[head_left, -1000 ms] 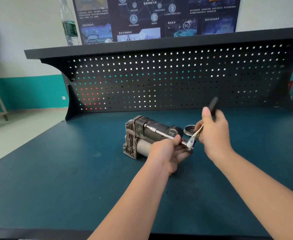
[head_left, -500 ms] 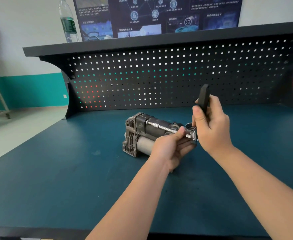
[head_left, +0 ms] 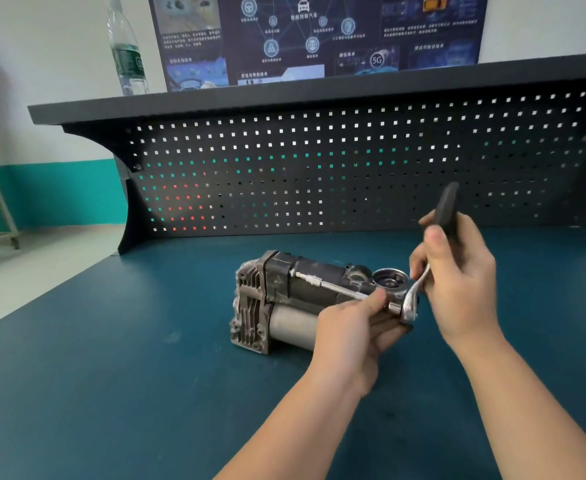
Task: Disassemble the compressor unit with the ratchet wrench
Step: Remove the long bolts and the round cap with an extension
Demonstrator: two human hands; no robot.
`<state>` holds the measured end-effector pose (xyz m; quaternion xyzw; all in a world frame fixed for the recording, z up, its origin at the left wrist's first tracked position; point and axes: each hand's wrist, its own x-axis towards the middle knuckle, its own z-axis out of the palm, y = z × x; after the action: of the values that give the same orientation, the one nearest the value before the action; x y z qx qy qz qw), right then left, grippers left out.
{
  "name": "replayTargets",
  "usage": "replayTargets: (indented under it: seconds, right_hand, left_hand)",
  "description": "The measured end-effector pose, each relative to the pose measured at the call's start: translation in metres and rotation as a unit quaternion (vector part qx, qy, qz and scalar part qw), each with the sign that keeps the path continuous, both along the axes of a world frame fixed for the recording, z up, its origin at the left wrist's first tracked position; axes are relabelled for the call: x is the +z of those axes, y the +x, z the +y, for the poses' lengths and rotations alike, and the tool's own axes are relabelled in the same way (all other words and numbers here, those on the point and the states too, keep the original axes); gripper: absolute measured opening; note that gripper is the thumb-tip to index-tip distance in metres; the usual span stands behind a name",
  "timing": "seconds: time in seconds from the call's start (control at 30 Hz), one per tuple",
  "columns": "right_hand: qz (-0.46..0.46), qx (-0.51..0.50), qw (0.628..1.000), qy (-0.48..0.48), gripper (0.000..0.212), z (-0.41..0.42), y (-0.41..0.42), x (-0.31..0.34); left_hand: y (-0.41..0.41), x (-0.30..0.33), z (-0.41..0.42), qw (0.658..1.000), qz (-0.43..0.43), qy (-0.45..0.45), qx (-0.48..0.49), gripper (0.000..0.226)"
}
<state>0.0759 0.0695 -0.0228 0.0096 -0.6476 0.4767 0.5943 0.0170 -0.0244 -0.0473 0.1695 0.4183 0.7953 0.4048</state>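
The compressor unit (head_left: 284, 299), grey metal with a finned end plate on its left and a silver cylinder below, lies on the blue-green bench (head_left: 111, 375). A ratchet wrench (head_left: 412, 299) with a long extension bar (head_left: 322, 284) reaches to a bolt at the unit's upper left. My left hand (head_left: 350, 327) pinches the extension bar near the ratchet head. My right hand (head_left: 457, 271) grips the wrench's black handle, which points up and to the right.
A black pegboard back panel (head_left: 353, 174) with a shelf on top runs behind the bench. A plastic water bottle (head_left: 127, 50) stands on the shelf at the left, in front of a dark poster (head_left: 319, 32). The floor lies beyond the bench's left edge.
The wrench handle swung left to upright, then back to the right in my right hand. My left hand stays on the extension bar. The compressor has not moved.
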Motion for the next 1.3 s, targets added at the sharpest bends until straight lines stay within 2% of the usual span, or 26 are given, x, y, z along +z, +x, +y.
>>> replayTargets:
  seconds: [0.1, 0.17, 0.23, 0.3, 0.4, 0.47, 0.53, 0.57, 0.63, 0.67, 0.7, 0.77, 0.83, 0.9, 0.97, 1.03, 1.1, 1.13, 1.2, 1.23, 1.27, 1.3]
  right_hand:
    - [0.023, -0.062, 0.985, 0.162, 0.019, -0.018, 0.007, -0.007]
    - [0.015, -0.089, 0.969, 0.230, 0.031, -0.022, 0.011, -0.010]
    - [0.014, -0.100, 0.967, 0.233, 0.033, -0.019, 0.011, -0.010]
    - [0.014, -0.096, 0.973, 0.208, 0.029, -0.017, 0.011, -0.010]
    - [0.029, -0.047, 0.985, 0.166, 0.020, -0.017, 0.010, -0.009]
    - [0.037, -0.017, 0.994, 0.105, 0.012, -0.010, 0.005, -0.007]
    - [0.013, -0.005, 0.999, -0.032, 0.010, 0.002, -0.002, -0.004]
    - [-0.014, 0.012, 0.992, -0.126, 0.014, 0.009, -0.007, -0.004]
    - [-0.077, 0.074, 0.948, -0.301, 0.021, 0.020, -0.014, -0.008]
    - [-0.097, 0.102, 0.926, -0.351, 0.022, 0.023, -0.017, -0.010]
    - [-0.099, 0.113, 0.920, -0.363, 0.022, 0.023, -0.017, -0.010]
    - [-0.055, 0.094, 0.957, -0.270, 0.020, 0.017, -0.012, -0.006]
    - [-0.010, 0.039, 0.997, -0.063, 0.013, 0.006, -0.003, 0.002]
    - [0.016, 0.016, 0.994, 0.107, 0.012, -0.004, 0.004, 0.005]
    - [0.033, 0.004, 0.989, 0.145, 0.015, -0.010, 0.005, 0.001]
    - [0.035, -0.015, 0.996, 0.081, 0.012, -0.008, 0.003, 0.000]
    - [0.010, -0.011, 0.997, -0.079, 0.013, 0.003, -0.001, -0.002]
    - [-0.016, 0.019, 0.981, -0.191, 0.017, 0.009, -0.003, -0.003]
    - [-0.081, 0.106, 0.918, -0.374, 0.021, 0.020, -0.009, -0.009]
    - [-0.097, 0.130, 0.897, -0.411, 0.022, 0.023, -0.011, -0.011]
    - [-0.099, 0.138, 0.894, -0.414, 0.022, 0.024, -0.013, -0.012]
    - [-0.084, 0.137, 0.906, -0.390, 0.021, 0.023, -0.013, -0.010]
  left_hand:
    - [-0.001, -0.007, -0.007, 0.998, 0.020, 0.043, -0.029, 0.023]
    - [-0.001, -0.007, -0.009, 0.998, 0.033, 0.046, -0.032, 0.029]
    - [-0.001, -0.008, -0.008, 0.998, 0.042, 0.032, -0.021, 0.034]
    - [0.000, -0.007, -0.008, 0.999, 0.045, 0.021, -0.019, 0.029]
    - [0.000, -0.006, -0.005, 0.999, 0.034, 0.010, -0.018, 0.021]
    - [0.001, -0.006, -0.003, 1.000, 0.013, 0.011, -0.010, 0.018]
    - [0.002, -0.006, -0.002, 1.000, -0.002, 0.015, -0.001, 0.017]
    - [0.002, -0.007, -0.002, 1.000, -0.007, 0.018, 0.001, 0.017]
    - [0.002, -0.008, -0.002, 1.000, -0.006, 0.023, 0.001, 0.017]
    - [0.002, -0.009, -0.001, 1.000, -0.001, 0.023, 0.003, 0.018]
    - [0.002, -0.010, -0.001, 1.000, 0.005, 0.024, 0.003, 0.019]
    - [0.002, -0.009, -0.001, 1.000, 0.008, 0.025, -0.001, 0.019]
    - [0.000, -0.007, -0.001, 1.000, 0.006, 0.025, -0.009, 0.020]
    - [-0.003, -0.003, 0.000, 1.000, 0.012, 0.025, -0.011, 0.020]
    - [-0.005, -0.001, 0.001, 1.000, 0.018, 0.019, -0.008, 0.017]
    - [-0.004, 0.000, 0.003, 1.000, 0.009, 0.004, -0.003, 0.016]
    - [-0.002, 0.001, 0.003, 1.000, -0.001, -0.017, 0.001, 0.017]
    - [-0.001, 0.002, 0.003, 1.000, -0.003, -0.026, -0.002, 0.017]
    - [-0.001, 0.007, 0.004, 0.999, -0.010, -0.040, -0.004, 0.014]
    - [-0.002, 0.009, 0.006, 0.999, -0.016, -0.044, -0.001, 0.012]
    - [-0.002, 0.011, 0.007, 0.999, -0.023, -0.048, 0.003, 0.010]
    - [-0.002, 0.012, 0.008, 0.998, -0.026, -0.051, 0.003, 0.010]
